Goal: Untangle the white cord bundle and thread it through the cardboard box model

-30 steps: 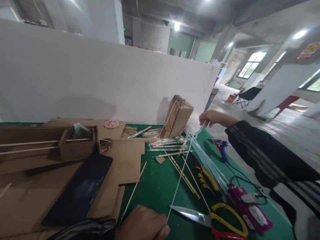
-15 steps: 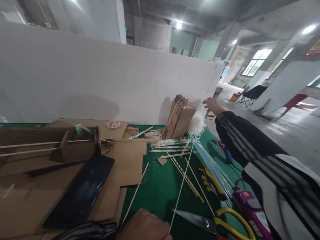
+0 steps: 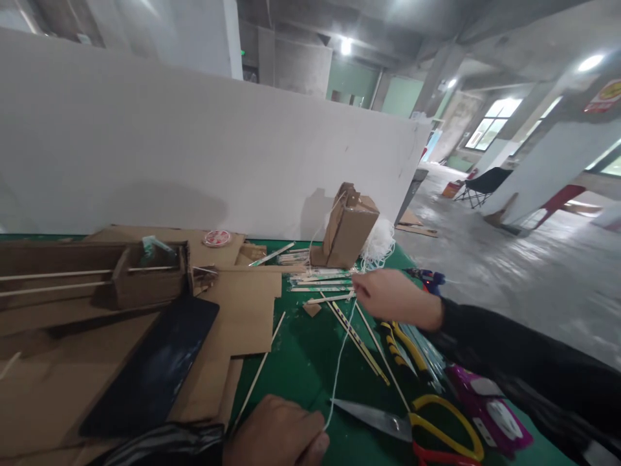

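At the near edge, my left hand (image 3: 279,430) is closed on one end of a white string (image 3: 338,362). The string runs slightly slack across the green table to my right hand (image 3: 395,298), whose fingers are closed on it; the pinch itself is partly hidden. Just behind my right hand lies a tangled bundle of white string (image 3: 381,244) against a small cardboard box (image 3: 349,226). Scissors (image 3: 373,417) with yellow and red handles lie right of my left hand. Yellow-and-black pliers (image 3: 405,346) are below my right forearm.
Thin wooden sticks (image 3: 323,283) are scattered mid-table. At left are cardboard sheets (image 3: 247,317), a dark flat slab (image 3: 152,369) and a cardboard tray (image 3: 58,262). A round tape roll (image 3: 217,238) sits near the white partition (image 3: 194,142). A purple device (image 3: 490,408) lies at right.
My right hand has come down and left from beside the string bundle to the sticks, and it is now closed on the string. The string, taut before, sags slightly. My left hand stays low.
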The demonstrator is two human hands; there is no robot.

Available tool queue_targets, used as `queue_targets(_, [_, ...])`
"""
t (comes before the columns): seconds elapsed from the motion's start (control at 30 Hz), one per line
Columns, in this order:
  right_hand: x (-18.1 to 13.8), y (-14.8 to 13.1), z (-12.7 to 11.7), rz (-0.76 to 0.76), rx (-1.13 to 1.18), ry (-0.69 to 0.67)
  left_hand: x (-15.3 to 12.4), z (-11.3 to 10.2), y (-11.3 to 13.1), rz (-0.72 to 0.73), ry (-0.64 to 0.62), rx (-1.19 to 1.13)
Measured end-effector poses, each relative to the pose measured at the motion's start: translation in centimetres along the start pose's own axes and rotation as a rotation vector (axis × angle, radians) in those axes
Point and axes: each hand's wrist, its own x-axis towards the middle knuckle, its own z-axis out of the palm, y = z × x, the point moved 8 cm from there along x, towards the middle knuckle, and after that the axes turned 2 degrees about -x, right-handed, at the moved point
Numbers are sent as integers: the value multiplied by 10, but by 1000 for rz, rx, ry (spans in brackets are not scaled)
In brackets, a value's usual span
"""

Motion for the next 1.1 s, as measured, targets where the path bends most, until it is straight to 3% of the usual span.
queue_targets(0.17, [-62,-77,18,-323,-30,-161,0,-1,2,9,-24,-2])
queue_targets(0.3, [-89,-119,30,-587,134,-348,2,0,-2,-19,-78,-43])
queue_targets(0.43, [-92,-131,39,-629,136,-435,4,3,-1,4,-128,-8])
queue_targets(0.53, [-87,-123,25,-642,229,-488,3,2,-1,-19,-89,15])
queue_targets(0.63, [-70,-84,6,-570,284,-588,-1,-4,-2,-54,21,13])
queue_targets(0.7, [-46,-30,-5,-302,266,-610,-4,-5,0,-32,51,-1])
queue_targets(0.93, [37,160,-78,295,90,-212,-1,2,-1,8,-42,-85])
queue_targets(1.0, [54,192,-97,395,78,-64,0,3,-2,12,-43,-97])
queue_targets(1.1, [77,215,-111,443,108,87,1,6,-5,23,-43,-86])
